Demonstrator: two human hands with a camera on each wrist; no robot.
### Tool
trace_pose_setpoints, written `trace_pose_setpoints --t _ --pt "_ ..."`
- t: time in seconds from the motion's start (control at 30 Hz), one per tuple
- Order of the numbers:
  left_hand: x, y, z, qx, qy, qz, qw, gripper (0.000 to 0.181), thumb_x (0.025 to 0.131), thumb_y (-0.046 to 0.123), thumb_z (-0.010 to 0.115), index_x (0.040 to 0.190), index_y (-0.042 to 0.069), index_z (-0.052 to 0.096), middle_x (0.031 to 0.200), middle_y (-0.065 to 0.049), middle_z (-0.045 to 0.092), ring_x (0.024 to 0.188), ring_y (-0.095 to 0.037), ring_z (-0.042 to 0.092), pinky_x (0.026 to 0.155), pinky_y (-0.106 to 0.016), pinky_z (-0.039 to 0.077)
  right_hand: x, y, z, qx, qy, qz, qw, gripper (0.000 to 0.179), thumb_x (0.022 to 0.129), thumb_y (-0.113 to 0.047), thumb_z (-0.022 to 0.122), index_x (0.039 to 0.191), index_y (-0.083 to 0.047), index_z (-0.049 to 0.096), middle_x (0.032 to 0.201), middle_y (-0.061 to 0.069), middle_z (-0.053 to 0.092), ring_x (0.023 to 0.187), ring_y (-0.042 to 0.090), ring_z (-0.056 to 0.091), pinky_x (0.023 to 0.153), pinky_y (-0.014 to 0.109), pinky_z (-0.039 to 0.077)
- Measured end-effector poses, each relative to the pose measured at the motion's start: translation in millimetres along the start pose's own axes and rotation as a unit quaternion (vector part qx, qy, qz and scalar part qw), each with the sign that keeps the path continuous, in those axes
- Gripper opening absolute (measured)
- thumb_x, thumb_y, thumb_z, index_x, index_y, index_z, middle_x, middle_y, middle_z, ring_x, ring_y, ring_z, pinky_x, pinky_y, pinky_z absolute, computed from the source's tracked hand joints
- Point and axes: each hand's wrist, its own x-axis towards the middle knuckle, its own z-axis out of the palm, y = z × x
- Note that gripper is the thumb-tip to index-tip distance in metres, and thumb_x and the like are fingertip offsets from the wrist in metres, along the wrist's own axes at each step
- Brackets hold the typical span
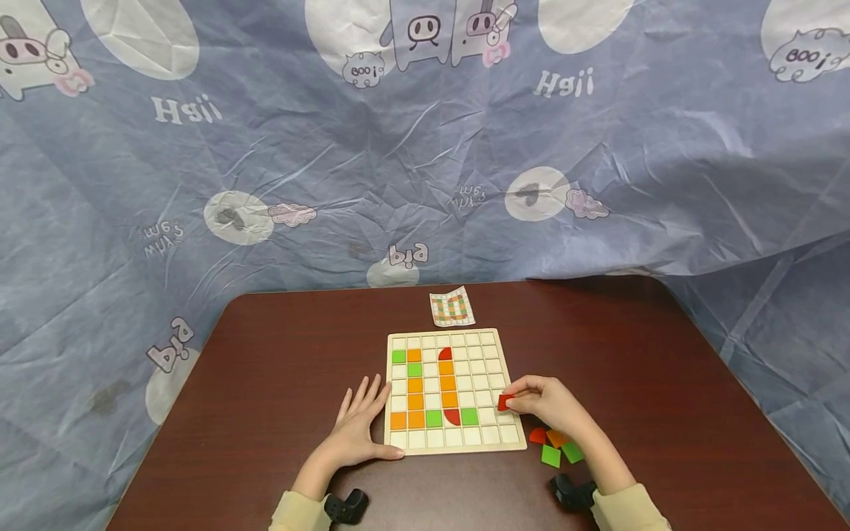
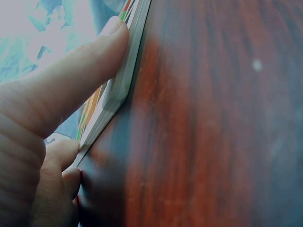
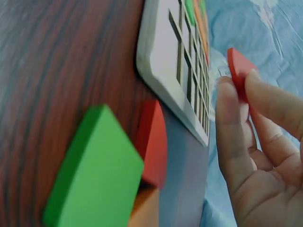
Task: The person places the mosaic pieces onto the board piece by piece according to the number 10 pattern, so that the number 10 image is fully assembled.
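Observation:
A pale grid board point(image 1: 478, 439) lies on the table with green, orange and red tiles in some of its squares. My right hand point(image 1: 547, 402) pinches a red tile point(image 1: 505, 402) between thumb and fingers, over the board's right edge. The right wrist view shows this red tile point(image 3: 239, 71) raised, with one curved side. My left hand point(image 1: 358, 428) is spread at the board's left edge, the thumb at the near corner and the fingertips along the side. In the left wrist view the thumb point(image 2: 90, 61) lies against the board's rim.
Loose tiles lie right of the board's near corner: a red one point(image 1: 538, 436), an orange one point(image 1: 556, 438) and green ones, including a square point(image 1: 550, 456). A small pattern card point(image 1: 452, 307) lies behind the board. A patterned cloth point(image 1: 372, 162) hangs behind the brown table point(image 1: 292, 354).

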Motion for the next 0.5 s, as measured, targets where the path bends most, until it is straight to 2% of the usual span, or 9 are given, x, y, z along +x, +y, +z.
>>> trace_pose_setpoints --t 0.27,0.5 --pt "0.6 1.5 -0.9 -0.006 0.002 -0.002 1.0000 0.118 0.067 0.053 0.086 0.158 0.010 0.023 0.165 -0.017 0.011 0.154 -0.037 0.001 0.120 -0.060 -0.002 8.0 -10.9 20.2 -0.073 0.001 -0.010 0.9973 0.010 0.084 -0.009 0.076 0.091 -0.003 0.073 0.082 0.005 0.073 0.072 0.018 0.067 0.065 0.025 0.054" --pt "-0.2 3.7 -2.0 -0.007 0.000 -0.002 1.0000 0.118 0.067 0.052 0.086 0.157 0.010 0.023 0.165 -0.017 0.011 0.154 -0.037 0.001 0.120 -0.060 -0.002 11.0 -13.9 32.1 -0.156 0.007 -0.013 0.9877 0.005 0.080 -0.007 0.077 0.082 -0.010 0.074 0.073 -0.004 0.069 0.065 0.010 0.058 0.060 0.022 0.047"
